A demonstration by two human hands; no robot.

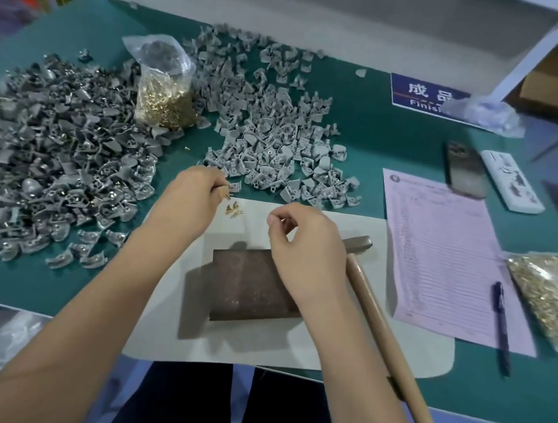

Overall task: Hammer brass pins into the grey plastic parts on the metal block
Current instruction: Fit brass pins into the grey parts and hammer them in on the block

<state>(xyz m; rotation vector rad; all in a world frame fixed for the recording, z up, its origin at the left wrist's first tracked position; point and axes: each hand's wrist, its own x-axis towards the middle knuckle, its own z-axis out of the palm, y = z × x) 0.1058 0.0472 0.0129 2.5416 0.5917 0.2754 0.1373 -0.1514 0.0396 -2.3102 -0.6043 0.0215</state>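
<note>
On the green-topped workbench (376, 125), seen from the head camera, a dark rectangular metal block (249, 287) sits on a pale grey mat (343, 342) right in front of the person. The block's top looks bare; no grey plastic part is seated on it yet.

The left hand (191, 195) is at the far edge of the mat, fingers curled and pinching something small; it looks like a part or pin, but blur keeps me from saying which. Just beside its fingertips lies a small cluster of loose brass pins (234, 210) on the mat. The right hand (301, 244) hovers over the block's far edge, thumb and forefinger drawn together as if pinching; whether a pin is between them I cannot tell.

The wooden-handled hammer (377, 311) lies on the mat, touching nothing but the mat, just to the right of the right wrist. Unpinned grey plastic parts (277, 149) are heaped beyond both hands, and a darker pile of grey parts with metal showing (45, 159) lies to the left, with a clear bag of brass pins (165, 96) between the heaps.

The risks, as I judge them: the tiny pins could roll off the mat or drop from a pinch, and a pin set crooked would bend under the hammer. Fingers steadying a part on the block would be close to the strike.
</note>
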